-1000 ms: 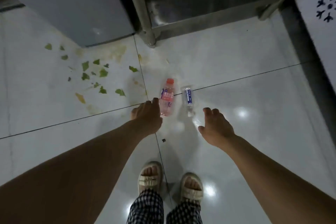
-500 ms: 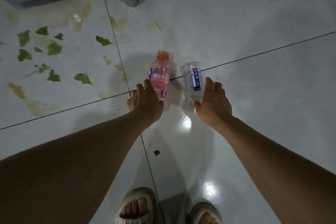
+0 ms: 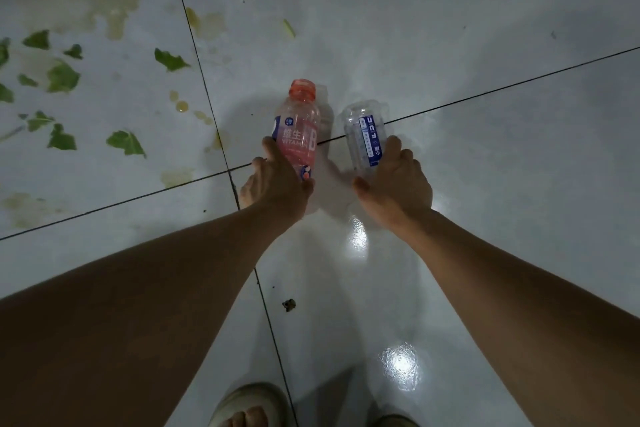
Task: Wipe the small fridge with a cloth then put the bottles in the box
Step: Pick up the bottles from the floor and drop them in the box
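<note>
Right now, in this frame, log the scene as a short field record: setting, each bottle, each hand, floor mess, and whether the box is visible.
setting: white tiled floor, seen from above
pink bottle: orange cap, pink label, on the floor
clear bottle: blue label, to the right of the pink one, apart from it
left hand: fingers curled round the pink bottle's lower part
right hand: fingers curled round the clear bottle's lower part
floor mess: green leaf scraps and yellowish stains to the left
box: not in view
</note>
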The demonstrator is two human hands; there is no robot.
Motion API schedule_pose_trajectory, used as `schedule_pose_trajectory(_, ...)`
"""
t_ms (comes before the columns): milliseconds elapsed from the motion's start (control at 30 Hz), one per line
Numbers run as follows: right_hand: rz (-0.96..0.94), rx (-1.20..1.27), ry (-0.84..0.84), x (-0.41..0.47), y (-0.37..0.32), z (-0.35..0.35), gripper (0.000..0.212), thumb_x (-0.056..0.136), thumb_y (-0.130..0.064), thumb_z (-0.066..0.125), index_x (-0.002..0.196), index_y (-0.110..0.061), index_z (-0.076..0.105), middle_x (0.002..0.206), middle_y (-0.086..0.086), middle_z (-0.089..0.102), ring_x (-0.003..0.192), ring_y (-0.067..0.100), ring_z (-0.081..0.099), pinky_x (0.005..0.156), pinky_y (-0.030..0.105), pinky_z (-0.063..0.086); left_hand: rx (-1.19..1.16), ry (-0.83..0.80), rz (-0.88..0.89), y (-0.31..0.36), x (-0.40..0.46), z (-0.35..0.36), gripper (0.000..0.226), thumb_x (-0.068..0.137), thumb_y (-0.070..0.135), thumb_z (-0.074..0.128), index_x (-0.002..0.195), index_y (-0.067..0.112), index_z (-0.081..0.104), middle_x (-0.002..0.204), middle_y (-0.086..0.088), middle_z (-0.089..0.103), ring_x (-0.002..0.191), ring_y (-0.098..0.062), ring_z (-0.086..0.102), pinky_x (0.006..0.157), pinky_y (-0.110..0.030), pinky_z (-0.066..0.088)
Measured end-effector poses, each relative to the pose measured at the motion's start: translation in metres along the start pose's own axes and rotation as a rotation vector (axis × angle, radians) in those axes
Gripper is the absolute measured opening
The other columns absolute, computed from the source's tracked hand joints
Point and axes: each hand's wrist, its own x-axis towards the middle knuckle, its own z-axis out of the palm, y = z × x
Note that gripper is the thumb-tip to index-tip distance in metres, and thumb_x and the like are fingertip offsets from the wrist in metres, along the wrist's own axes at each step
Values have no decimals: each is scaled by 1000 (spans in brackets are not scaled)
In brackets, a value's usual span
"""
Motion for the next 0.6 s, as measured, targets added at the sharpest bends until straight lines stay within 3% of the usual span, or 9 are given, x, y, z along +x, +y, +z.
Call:
schedule_pose_trajectory(267, -29, -74, -83, -41, 1, -63, 68, 86, -39, 60, 135, -5, 26, 120, 16, 50, 106, 30, 51, 78, 37, 48, 65, -39, 6, 17, -37, -60, 72, 84, 38, 65, 134, 12, 21, 120, -16, 50, 106, -36, 56, 90, -45, 45)
schedule_pose_trajectory(600, -43, -105, -33, -124, -37, -264, 63, 85, -39, 60, 133, -10, 32, 121, 11, 50, 108, 29, 47, 72, 32, 44, 88, -19, 100, 100, -144, -229, 70, 84, 41, 63, 133, 14, 21, 122, -14, 51, 107, -35, 56, 91, -44, 45)
